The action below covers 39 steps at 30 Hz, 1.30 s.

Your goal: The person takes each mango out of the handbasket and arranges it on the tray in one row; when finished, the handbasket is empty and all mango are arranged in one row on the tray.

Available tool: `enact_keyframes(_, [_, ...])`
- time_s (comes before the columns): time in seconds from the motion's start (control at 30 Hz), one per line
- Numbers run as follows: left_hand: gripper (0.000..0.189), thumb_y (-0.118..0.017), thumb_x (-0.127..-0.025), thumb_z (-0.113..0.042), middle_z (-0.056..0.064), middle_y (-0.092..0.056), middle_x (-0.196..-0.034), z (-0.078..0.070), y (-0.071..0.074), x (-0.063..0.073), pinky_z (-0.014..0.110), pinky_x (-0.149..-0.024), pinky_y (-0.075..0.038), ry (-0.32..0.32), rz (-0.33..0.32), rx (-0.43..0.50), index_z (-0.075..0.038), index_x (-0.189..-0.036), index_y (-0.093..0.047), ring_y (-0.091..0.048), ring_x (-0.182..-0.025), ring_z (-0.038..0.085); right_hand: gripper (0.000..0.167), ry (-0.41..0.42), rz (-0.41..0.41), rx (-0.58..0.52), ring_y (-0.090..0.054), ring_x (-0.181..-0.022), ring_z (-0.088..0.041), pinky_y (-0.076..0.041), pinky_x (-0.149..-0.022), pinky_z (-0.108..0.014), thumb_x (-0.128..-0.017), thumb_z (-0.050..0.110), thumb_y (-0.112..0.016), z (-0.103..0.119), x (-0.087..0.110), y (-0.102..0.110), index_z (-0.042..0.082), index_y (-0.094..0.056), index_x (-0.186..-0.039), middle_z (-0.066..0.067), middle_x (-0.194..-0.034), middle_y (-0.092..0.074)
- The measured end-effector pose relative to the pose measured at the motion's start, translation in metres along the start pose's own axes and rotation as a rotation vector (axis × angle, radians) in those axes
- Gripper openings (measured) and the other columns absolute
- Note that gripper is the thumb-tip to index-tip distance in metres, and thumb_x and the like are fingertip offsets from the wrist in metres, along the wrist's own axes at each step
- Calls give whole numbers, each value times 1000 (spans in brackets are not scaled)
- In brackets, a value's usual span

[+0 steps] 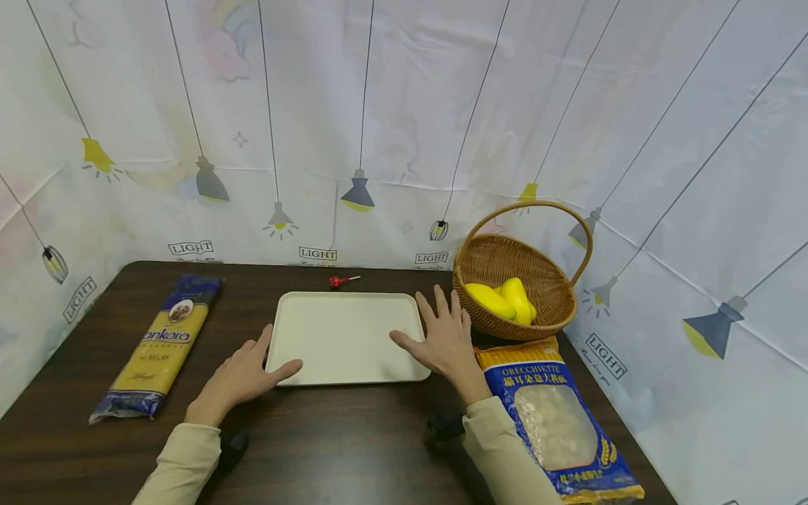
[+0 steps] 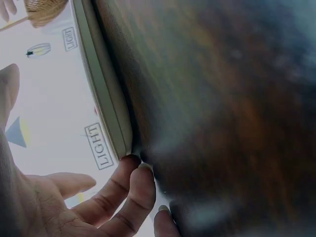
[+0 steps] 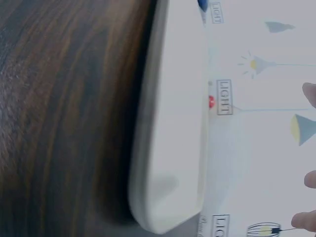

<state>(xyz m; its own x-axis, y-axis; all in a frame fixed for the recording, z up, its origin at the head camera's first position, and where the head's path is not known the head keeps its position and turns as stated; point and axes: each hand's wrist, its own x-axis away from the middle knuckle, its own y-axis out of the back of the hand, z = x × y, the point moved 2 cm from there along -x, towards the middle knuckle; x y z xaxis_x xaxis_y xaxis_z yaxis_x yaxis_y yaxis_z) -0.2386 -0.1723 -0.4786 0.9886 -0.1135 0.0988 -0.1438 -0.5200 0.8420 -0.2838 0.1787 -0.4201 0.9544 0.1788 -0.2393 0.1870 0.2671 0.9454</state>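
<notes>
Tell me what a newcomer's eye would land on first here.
Probably the pale tray near the middle of the dark table, with the left hand at its left edge and the right hand by its right end. Next, likely the yellow fruit in the wicker basket at the back right.

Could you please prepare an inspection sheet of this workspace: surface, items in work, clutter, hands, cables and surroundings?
Surface: dark brown wood-grain table.
Items in work: white rectangular tray with rounded corners, between the hands.
Clutter: long yellow-and-blue plastic packet, left; blue-and-orange plastic orecchiette bag, right; round brown wicker basket holding yellow fruit, behind the bag; red lollipop with white stick, behind the tray.
Hands: left hand at the tray's left edge, contact unclear; right hand spread above its right side.
Cables: nothing seen; lamp cords are only printed.
Surroundings: white backdrop printed with hanging lamps.
</notes>
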Motion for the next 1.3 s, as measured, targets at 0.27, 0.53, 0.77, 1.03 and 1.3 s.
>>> enact_keyframes(0.27, [118, -58, -81, -79, 32, -49, -146, 3, -5, 1, 68, -93, -46, -15, 24, -43, -7, -162, -12, -55, -125, 51, 93, 26, -42, -1, -13, -156, -46, -17, -120, -69, -85, 74, -56, -12, -1, 30, 24, -30, -160, -16, -167, -23])
enact_keyframes(0.53, [113, -66, -80, -72, 31, -54, -139, 4, -9, -3, 75, -89, -43, -20, 30, -110, -2, -158, -24, -56, -122, 51, 94, -16, -86, 30, -19, -151, -49, -17, -117, -71, -87, 76, -51, -56, -16, 65, 18, -32, -158, -21, -161, -32])
enact_keyframes(0.77, [114, -66, -80, -73, 33, -51, -142, 3, -6, -3, 76, -92, -41, -7, 44, -110, 0, -158, -25, -54, -125, 53, 93, -101, 5, 42, -30, -144, -52, -23, -110, -76, -91, 77, -44, -106, -27, 81, 15, -29, -159, -25, -159, -34])
enact_keyframes(1.03, [115, -68, -79, -72, 33, -50, -142, 1, -3, -1, 77, -92, -41, -2, 47, -112, 1, -158, -25, -53, -125, 53, 91, -104, 173, 11, -32, -141, -57, -27, -113, -71, -94, 75, -40, -132, -33, 75, 12, -32, -158, -31, -156, -36])
enact_keyframes(1.3, [114, -68, -80, -71, 34, -49, -144, 2, -4, -2, 79, -92, -39, 2, 44, -100, 1, -158, -25, -52, -128, 54, 84, -81, 171, 15, -34, -141, -55, -29, -114, -69, -97, 70, -41, -143, -42, 69, 9, -39, -154, -31, -154, -40])
